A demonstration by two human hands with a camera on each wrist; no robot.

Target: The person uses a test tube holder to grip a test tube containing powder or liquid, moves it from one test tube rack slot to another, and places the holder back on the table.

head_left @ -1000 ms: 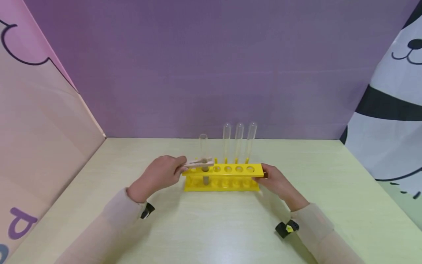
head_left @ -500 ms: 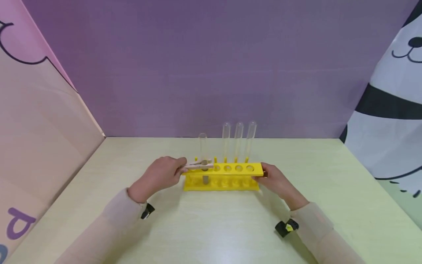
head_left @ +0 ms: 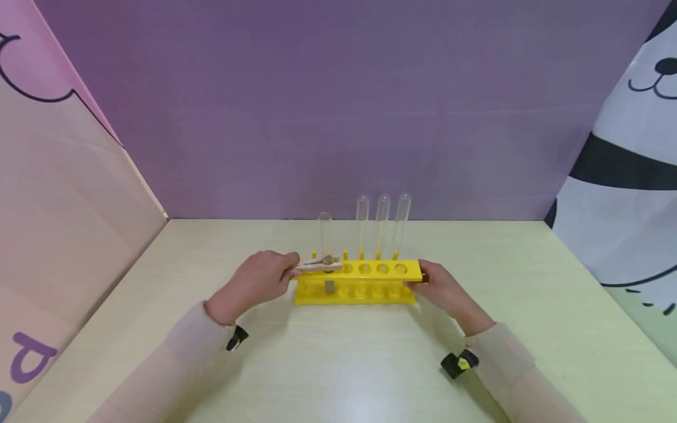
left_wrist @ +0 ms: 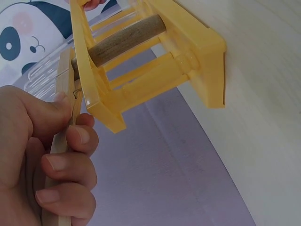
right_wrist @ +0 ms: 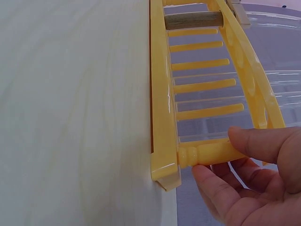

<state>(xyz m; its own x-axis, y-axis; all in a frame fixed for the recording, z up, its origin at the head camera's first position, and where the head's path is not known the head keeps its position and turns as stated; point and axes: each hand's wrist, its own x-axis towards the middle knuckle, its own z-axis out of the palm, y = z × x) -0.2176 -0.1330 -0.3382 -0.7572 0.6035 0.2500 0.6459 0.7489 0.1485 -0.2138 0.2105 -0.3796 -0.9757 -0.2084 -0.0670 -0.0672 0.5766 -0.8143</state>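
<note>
My left hand (head_left: pixel 258 276) grips the handle of a wooden test tube clamp (left_wrist: pixel 64 77), thumb on one side and fingers curled round the other. The clamp's jaws stand around a glass test tube (head_left: pixel 325 232) just above the top plate of a yellow test tube rack (head_left: pixel 365 298). That tube stands upright in a hole near the rack's left end, and its lower part (left_wrist: pixel 128 41) is filled with something grey-brown. My right hand (head_left: pixel 444 292) holds the rack's right end post (right_wrist: pixel 216 151) between thumb and fingers. The rack's base sits on the table.
Three clear test tubes (head_left: pixel 382 218) sit upside down on pegs along the rack's back. The pale wooden table (head_left: pixel 338 364) ends at a purple wall (head_left: pixel 338 111) behind. Printed side panels (head_left: pixel 624 229) stand at left and right.
The wooden clamp sits slightly lower against the rack's top plate than a second ago. My right hand, the rack and the tubes have stayed in place.
</note>
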